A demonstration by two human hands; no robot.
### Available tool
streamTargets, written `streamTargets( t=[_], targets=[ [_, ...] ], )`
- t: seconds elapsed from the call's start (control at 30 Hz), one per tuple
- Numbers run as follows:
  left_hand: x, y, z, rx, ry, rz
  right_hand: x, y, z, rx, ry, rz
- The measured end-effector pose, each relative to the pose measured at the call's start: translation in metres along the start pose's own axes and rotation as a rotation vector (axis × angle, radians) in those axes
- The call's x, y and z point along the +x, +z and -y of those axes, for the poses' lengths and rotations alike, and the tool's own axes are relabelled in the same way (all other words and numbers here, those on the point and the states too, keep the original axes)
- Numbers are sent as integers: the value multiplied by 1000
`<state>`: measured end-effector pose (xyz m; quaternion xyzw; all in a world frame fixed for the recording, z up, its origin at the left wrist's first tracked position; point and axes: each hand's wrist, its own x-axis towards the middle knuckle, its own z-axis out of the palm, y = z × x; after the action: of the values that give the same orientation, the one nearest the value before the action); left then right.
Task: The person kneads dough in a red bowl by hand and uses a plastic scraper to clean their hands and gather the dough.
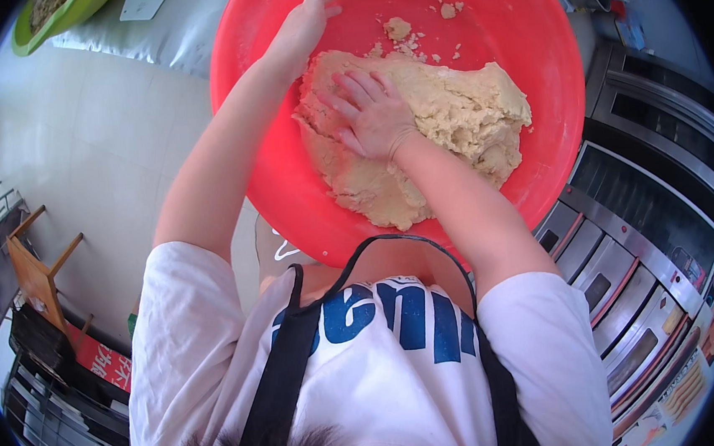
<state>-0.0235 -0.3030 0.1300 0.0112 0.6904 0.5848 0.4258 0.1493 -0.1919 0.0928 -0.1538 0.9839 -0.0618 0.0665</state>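
Note:
A large mass of pale yellow dough (468, 113) lies in a wide red plastic basin (544, 38) in front of me. Its right side is rough and cracked, its left side flatter. My right hand (377, 114) rests palm down on the dough, left of its middle, fingers spread. Over the basin's left part, beyond the dough's left edge, is my left hand (309, 25), seen edge-on with nothing visible in it. Its fingers are extended and its palm is turned from view. Small dough crumbs (398, 29) are scattered on the basin floor beyond the dough.
Stacked steel deck ovens (626, 290) stand to the right. A green basin (64, 19) holding a crumbly mass is at the upper left, near a silvery sheet (179, 36) with a white scraper (144, 2). A wooden stool (36, 267) lies on the tiled floor at left.

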Motion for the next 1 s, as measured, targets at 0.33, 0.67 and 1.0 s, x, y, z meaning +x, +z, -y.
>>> streamTargets(
  t=[0.33, 0.67, 1.0],
  targets=[
    [48, -5, 35, -498, 207, -161, 92, 29, -1, -52, 239, 76],
    [10, -6, 7, -340, 308, -70, 126, 67, -12, 135, 249, -136],
    [37, -12, 23, 20, 106, -57, 92, -20, 12, 6, 115, 398]
  ],
)
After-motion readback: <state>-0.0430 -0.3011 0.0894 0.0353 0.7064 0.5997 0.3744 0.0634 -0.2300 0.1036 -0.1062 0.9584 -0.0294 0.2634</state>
